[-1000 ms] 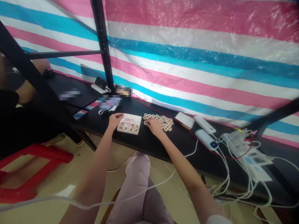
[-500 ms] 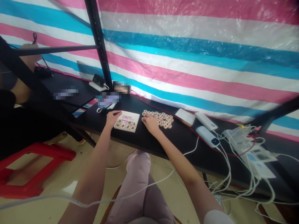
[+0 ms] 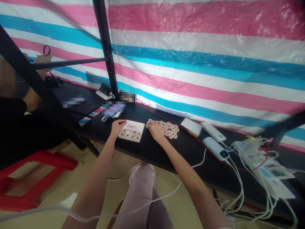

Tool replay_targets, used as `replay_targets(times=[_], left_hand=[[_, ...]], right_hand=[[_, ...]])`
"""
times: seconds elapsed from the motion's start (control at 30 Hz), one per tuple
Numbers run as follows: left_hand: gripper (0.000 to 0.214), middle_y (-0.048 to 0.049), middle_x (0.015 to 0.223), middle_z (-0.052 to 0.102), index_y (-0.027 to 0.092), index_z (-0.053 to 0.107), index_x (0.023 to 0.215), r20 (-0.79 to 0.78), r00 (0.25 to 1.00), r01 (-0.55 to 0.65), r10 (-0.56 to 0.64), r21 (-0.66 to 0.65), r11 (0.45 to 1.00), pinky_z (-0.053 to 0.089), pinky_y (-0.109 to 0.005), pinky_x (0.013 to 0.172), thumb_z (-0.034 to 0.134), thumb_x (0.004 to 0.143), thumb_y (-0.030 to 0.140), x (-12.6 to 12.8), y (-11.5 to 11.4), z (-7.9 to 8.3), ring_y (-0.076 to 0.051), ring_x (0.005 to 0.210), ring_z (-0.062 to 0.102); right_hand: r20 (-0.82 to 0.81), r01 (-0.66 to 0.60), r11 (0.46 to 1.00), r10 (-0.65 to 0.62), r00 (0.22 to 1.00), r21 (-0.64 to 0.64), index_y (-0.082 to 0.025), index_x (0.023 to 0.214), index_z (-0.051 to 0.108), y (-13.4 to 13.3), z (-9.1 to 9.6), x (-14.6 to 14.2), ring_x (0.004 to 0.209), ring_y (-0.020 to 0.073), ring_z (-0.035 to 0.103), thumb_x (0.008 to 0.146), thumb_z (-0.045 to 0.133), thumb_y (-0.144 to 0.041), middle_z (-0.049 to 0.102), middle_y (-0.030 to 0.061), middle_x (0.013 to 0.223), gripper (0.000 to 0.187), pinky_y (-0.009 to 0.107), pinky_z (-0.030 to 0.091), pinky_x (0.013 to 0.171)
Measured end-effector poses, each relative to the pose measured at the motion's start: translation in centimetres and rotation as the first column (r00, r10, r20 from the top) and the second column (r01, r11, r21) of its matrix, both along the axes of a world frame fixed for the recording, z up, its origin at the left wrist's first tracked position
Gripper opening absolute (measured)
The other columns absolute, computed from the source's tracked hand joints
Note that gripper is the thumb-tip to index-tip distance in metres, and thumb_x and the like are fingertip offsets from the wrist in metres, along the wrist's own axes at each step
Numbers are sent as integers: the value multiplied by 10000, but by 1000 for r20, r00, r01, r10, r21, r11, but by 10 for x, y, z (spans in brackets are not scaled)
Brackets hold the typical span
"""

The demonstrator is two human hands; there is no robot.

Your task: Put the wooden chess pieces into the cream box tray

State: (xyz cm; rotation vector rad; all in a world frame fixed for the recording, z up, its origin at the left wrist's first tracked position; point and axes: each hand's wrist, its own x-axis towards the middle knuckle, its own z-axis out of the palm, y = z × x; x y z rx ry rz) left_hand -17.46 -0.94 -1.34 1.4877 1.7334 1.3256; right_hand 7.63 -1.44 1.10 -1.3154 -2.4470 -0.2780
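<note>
The left hand (image 3: 118,127), half curled, touches the box (image 3: 133,127) at ten o'clock. The right hand (image 3: 155,129) is curled over the pieces (image 3: 170,131) at their nine o'clock. I can't tell if either grips.

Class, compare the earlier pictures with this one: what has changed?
The right hand has shifted slightly forward, over the back of the loose game pieces. A co-worker's hand, at left, has risen with a black loop. The left hand stays at the edge of the white box.
</note>
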Motion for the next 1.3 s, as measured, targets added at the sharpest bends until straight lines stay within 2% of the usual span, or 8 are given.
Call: replay_targets(times=[0.27,0.47,0.6,0.7,0.8,1.0,1.13,1.3], left_hand=[[358,-88,799,693,120,711,876,9,1000,11,-11,8,1000,457,-276,668,630,647,384,-3,3,-6,-180,710,599],[347,-78,779,692,125,713,859,0,1000,-1,1,-2,1000,452,-275,668,628,636,377,-3,3,-3,-175,699,592],[353,-83,796,696,124,710,865,7,1000,12,-12,-13,1000,460,-286,687,623,636,377,-2,1,0,-184,722,601],[365,-91,809,699,122,709,865,10,1000,12,-12,-9,1000,469,-294,693,628,628,388,-1,0,3,-190,728,608],[358,-92,814,703,131,712,850,4,1000,-1,1,-9,1000,476,-300,700,635,620,394,0,-1,6,-199,740,616],[354,-95,839,704,132,711,870,-30,999,20,-20,-22,1000,479,-305,718,605,652,389,-1,-2,6,-212,769,624],[374,-100,841,702,124,706,883,-33,999,26,-26,-12,1000,480,-304,715,596,658,402,-1,-1,4,-215,779,626],[363,-96,832,703,128,707,874,-16,1000,24,-24,-3,1000,481,-293,700,602,655,397,-1,-3,5,-207,756,631]], right_hand=[[-113,-38,998,33,993,-44,-263,951,660,-17,27,-23,889,161,491,897,416,-246,584,36,1010,250,314,245,755],[198,-60,975,104,975,-216,-204,907,673,-19,37,-65,853,211,526,798,558,-375,637,80,921,233,359,261,786],[191,-61,979,99,976,-196,-189,906,670,-17,28,-79,870,216,516,817,528,-349,637,94,930,231,365,270,788],[78,-61,989,72,994,-135,-224,951,661,-16,30,-66,916,214,482,830,512,-387,616,79,983,252,360,272,784],[-17,18,997,-19,1000,-76,-257,1011,633,-15,35,-33,942,207,461,843,506,-398,591,58,1031,253,351,271,778],[14,141,987,-141,990,-71,-255,1037,619,-19,20,29,960,229,472,834,540,-347,599,72,1031,237,372,257,815],[23,129,990,-128,992,-60,-277,1128,567,-24,8,34,952,220,496,830,543,-284,602,59,1038,299,377,244,835],[-34,118,987,-122,992,-110,-250,880,658,-21,6,32,879,170,531,856,492,-218,627,23,951,171,346,236,811]])
